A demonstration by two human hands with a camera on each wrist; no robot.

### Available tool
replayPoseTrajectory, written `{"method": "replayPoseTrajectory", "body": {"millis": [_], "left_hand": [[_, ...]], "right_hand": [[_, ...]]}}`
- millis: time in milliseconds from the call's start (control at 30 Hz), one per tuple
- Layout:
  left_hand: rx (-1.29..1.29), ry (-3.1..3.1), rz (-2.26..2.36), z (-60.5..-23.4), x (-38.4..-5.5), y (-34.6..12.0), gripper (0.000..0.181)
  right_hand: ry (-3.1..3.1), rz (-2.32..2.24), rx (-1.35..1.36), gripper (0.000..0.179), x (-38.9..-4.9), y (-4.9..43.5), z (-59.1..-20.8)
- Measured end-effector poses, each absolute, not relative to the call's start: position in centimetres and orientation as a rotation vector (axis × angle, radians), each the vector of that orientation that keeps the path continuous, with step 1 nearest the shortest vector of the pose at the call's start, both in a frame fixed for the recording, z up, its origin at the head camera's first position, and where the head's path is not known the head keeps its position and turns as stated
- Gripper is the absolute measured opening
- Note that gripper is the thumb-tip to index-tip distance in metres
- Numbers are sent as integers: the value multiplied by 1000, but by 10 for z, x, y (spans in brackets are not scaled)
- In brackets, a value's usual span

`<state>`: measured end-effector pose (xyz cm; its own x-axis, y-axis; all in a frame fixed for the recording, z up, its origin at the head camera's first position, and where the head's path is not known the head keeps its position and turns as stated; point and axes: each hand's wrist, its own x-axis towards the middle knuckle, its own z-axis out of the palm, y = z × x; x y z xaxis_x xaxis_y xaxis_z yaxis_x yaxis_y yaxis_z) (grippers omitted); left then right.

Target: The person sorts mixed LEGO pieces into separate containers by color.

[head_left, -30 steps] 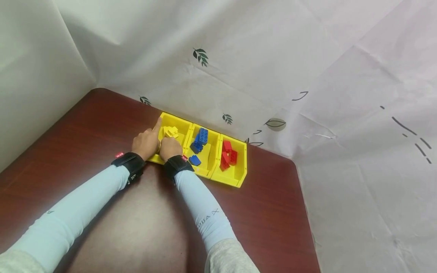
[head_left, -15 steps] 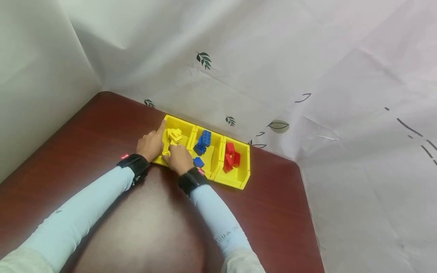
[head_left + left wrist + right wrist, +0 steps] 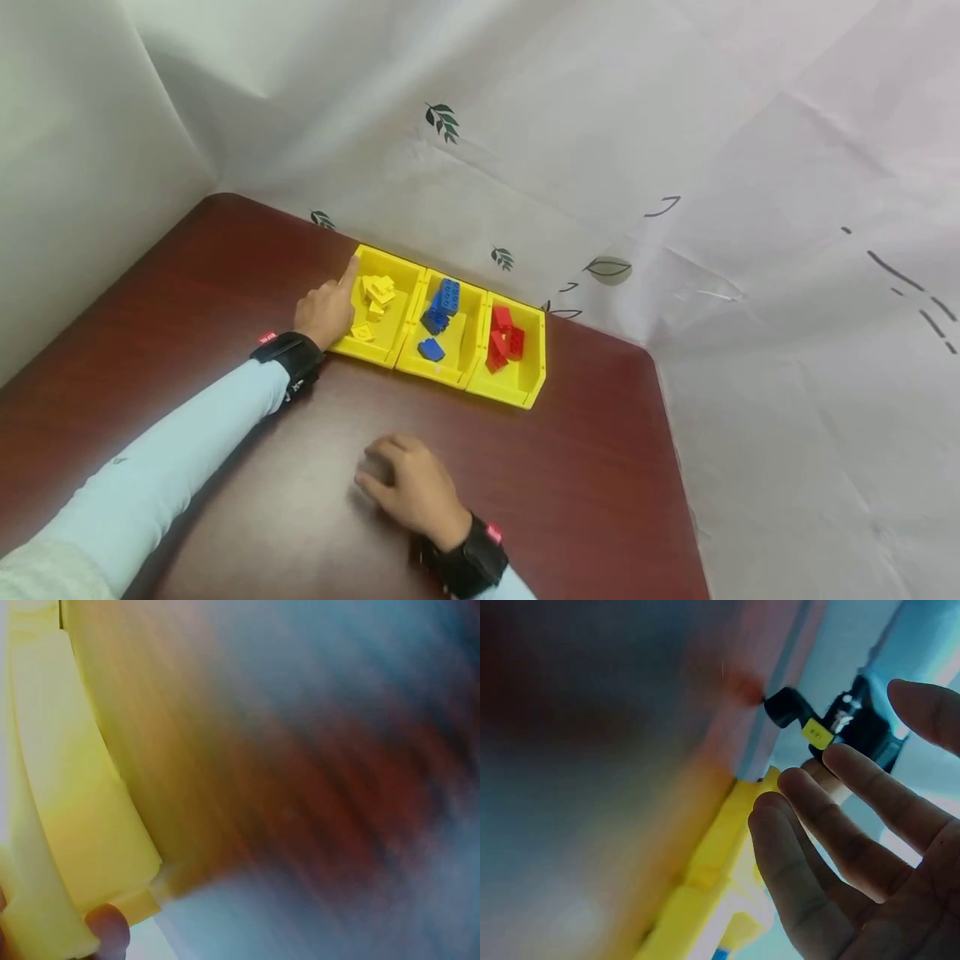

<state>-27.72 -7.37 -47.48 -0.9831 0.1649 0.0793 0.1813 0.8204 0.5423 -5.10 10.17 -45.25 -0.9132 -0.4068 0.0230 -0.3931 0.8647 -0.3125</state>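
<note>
Three yellow bins stand joined in a row. The left bin (image 3: 386, 354) contains several yellow bricks (image 3: 377, 289), the middle bin (image 3: 457, 375) several blue bricks (image 3: 447, 297), and the right bin (image 3: 530, 387) several red bricks (image 3: 501, 342). My left hand (image 3: 324, 315) grips the left bin's outer side wall, its index finger stretched along the rim. A fingertip (image 3: 109, 930) shows against the bin's edge in the left wrist view. Away from the bins, my right hand (image 3: 416, 487) hovers near the table's front, holding nothing. Its relaxed, spread fingers (image 3: 802, 877) show in the right wrist view.
The bins sit on a dark red-brown table (image 3: 585, 467) with rounded back corners. A pale cloth (image 3: 525, 150) with leaf prints hangs right behind them and along both sides.
My right hand has left the yellow bricks in the left bin and come back toward me over the table, its fingers loosening. My left hand stays on the bin's side.
</note>
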Motion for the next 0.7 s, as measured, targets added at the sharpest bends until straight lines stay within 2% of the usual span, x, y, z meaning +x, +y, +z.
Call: {"method": "replayPoseTrajectory", "body": {"millis": [133, 267, 700], "left_hand": [[-281, -2948, -887, -474, -281, -83, 82], [-265, -2944, -889, -474, -284, -92, 83], [-253, -3045, -916, -480, -287, -102, 88]], "right_hand": [[2872, -525, -473, 36, -14, 107, -460], [2731, -442, -326, 44, 7, 110, -463], [2733, -469, -268, 43, 4, 101, -465]]}}
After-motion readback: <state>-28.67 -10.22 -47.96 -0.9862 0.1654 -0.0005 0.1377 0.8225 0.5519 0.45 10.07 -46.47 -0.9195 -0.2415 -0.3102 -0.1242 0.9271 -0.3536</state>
